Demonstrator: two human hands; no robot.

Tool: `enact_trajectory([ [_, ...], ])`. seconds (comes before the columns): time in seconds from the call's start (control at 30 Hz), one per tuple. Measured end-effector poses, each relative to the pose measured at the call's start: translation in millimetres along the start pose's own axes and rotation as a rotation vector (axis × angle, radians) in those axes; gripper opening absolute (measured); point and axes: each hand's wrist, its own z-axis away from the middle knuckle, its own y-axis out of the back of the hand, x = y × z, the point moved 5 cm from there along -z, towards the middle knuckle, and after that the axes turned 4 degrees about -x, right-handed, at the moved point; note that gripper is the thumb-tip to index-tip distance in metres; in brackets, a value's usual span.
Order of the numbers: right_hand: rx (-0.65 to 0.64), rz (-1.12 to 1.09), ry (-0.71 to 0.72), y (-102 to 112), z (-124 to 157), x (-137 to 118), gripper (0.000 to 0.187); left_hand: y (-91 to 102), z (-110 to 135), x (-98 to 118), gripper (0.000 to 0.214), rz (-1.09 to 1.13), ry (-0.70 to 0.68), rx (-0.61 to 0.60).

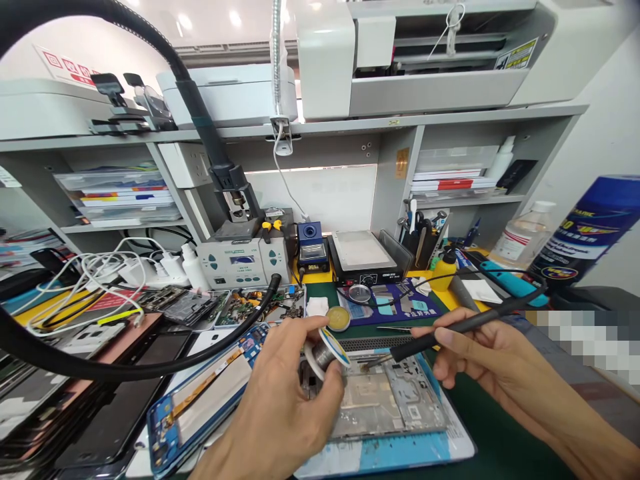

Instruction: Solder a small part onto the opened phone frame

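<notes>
My left hand (285, 393) is closed around a small spool of solder wire (326, 352), holding it just above an opened phone frame (385, 400) that lies on a blue mat. My right hand (480, 357) grips a black soldering iron (450, 331) like a pen, its tip pointing left toward the top edge of the phone frame, close to the spool. A thin strand of solder runs from the spool toward the iron's tip. Behind the spool sits a small round tin of flux (339, 319).
A soldering station (245, 260), a small blue unit (311, 248) and a heating plate (365, 257) stand at the back. A black hose (125, 363) sweeps across the left, over stacked phone screens (100, 400). A blue spray can (585, 233) and a clear bottle (525, 233) stand at right.
</notes>
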Motion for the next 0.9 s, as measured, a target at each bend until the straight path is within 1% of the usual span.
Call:
enact_trajectory([
  [0.23, 0.055, 0.018, 0.006, 1.0, -1.0, 0.8, 0.027, -1.3, 0.8, 0.1, 0.035, -0.014, -0.010, -0.004],
  [0.53, 0.046, 0.029, 0.005, 2.5, -0.8, 0.6, 0.026, -1.2, 0.2, -0.8, 0.034, -0.009, 0.004, -0.010],
  [0.9, 0.038, 0.016, 0.014, -2.2, 0.8, -3.1, 0.026, -0.7, 0.5, -0.1, 0.035, 0.019, 0.001, -0.012],
])
